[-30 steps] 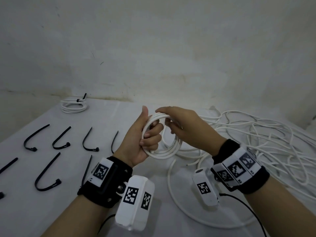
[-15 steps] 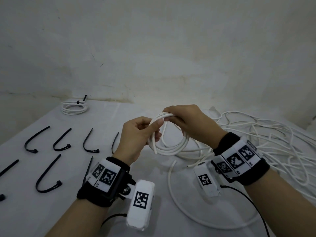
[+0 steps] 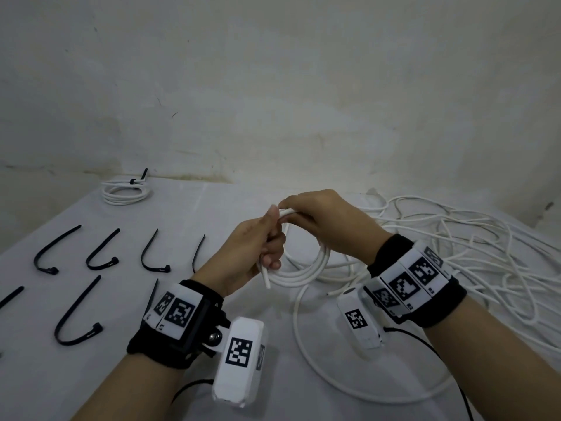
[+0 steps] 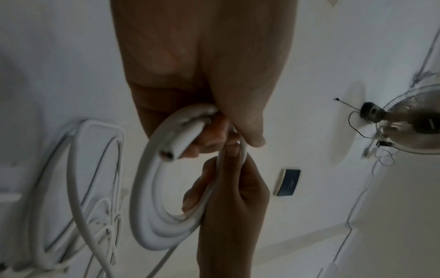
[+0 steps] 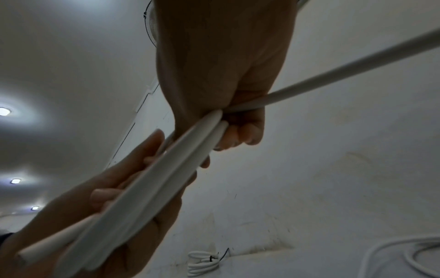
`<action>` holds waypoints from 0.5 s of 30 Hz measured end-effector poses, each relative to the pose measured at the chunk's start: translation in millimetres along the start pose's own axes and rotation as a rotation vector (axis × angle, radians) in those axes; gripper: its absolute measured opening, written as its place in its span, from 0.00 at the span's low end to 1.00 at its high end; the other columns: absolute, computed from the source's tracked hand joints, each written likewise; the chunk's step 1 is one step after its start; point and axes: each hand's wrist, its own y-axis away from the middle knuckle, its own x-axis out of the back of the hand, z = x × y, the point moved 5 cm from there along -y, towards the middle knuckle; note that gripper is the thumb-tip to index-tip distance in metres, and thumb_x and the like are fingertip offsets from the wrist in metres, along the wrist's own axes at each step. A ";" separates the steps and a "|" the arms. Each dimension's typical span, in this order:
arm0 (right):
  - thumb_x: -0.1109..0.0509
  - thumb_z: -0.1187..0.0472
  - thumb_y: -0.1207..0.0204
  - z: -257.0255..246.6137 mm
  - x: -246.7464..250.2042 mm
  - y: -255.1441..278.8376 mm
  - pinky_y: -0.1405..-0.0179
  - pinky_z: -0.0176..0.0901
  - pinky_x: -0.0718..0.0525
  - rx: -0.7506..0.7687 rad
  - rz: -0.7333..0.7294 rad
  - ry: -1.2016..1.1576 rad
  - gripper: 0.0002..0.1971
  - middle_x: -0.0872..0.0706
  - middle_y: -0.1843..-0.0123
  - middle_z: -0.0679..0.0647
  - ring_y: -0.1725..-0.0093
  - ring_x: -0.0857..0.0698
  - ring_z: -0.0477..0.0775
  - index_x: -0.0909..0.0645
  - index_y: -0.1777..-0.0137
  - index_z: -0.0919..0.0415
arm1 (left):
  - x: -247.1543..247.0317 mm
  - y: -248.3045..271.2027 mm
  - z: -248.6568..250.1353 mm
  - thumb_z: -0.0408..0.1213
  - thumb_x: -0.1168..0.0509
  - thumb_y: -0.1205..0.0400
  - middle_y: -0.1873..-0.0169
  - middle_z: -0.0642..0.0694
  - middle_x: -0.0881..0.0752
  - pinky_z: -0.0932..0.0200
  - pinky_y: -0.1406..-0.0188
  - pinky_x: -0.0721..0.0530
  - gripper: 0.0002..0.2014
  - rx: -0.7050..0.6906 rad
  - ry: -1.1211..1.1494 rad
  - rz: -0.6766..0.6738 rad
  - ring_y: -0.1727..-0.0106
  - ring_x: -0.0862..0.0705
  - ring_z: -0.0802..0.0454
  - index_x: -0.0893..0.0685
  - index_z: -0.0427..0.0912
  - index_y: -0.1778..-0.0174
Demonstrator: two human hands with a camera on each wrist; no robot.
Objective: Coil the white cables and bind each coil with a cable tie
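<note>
A white cable coil [image 3: 306, 270] hangs above the table between both hands. My left hand [image 3: 261, 247] grips the coil's left side, with the cut cable end [image 3: 266, 279] poking down below the fingers. My right hand [image 3: 315, 217] grips the top of the coil, fingers curled over the strands. The left wrist view shows the coil [image 4: 152, 216] and its cut end [image 4: 169, 154] held by both hands. In the right wrist view the strands [image 5: 166, 169] run between the two hands. The cable's tail [image 3: 309, 354] loops down onto the table.
Several black cable ties [image 3: 100, 253] lie in rows on the left of the white table [image 3: 45, 375]. A finished, tied coil [image 3: 126, 192] sits at the far left by the wall. A loose tangle of white cables [image 3: 470, 253] covers the right side.
My left hand has turned palm-down and shifted its grip on the coil's left side. My right hand has moved its hold to the top of the coil, and the coil has swung right.
</note>
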 end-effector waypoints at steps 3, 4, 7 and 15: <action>0.35 0.53 0.18 -4.6 5.8 -0.9 0.65 0.37 0.25 -0.010 -0.009 -0.029 0.13 0.14 0.64 0.52 0.66 0.20 0.47 0.15 0.48 0.62 | 0.1 0.0 1.1 0.55 0.42 0.22 0.81 0.53 0.41 0.67 0.81 0.33 0.18 -0.011 0.076 0.002 0.83 0.41 0.59 0.37 0.45 0.69; 0.35 0.53 0.18 -3.3 9.7 0.9 0.66 0.34 0.27 -0.032 0.002 -0.057 0.13 0.16 0.66 0.49 0.68 0.21 0.44 0.15 0.48 0.61 | 2.0 -0.7 1.8 0.53 0.43 0.20 0.82 0.53 0.41 0.67 0.83 0.35 0.19 -0.020 0.106 0.019 0.83 0.41 0.59 0.37 0.45 0.69; 0.35 0.55 0.17 22.7 25.7 17.2 0.72 0.30 0.25 -0.236 0.035 -0.223 0.09 0.21 0.73 0.46 0.75 0.22 0.41 0.15 0.53 0.58 | 14.9 -6.0 7.1 0.47 0.49 0.13 0.84 0.54 0.41 0.69 0.87 0.38 0.20 -0.059 0.270 0.116 0.86 0.42 0.61 0.39 0.45 0.71; 0.36 0.69 0.19 87.8 54.2 82.2 0.65 0.41 0.17 -0.557 -0.061 -0.482 0.07 0.18 0.71 0.52 0.71 0.17 0.50 0.18 0.56 0.62 | 47.5 -11.4 12.7 0.47 0.50 0.12 0.86 0.55 0.39 0.70 0.88 0.37 0.21 -0.175 0.541 0.291 0.87 0.41 0.62 0.40 0.46 0.71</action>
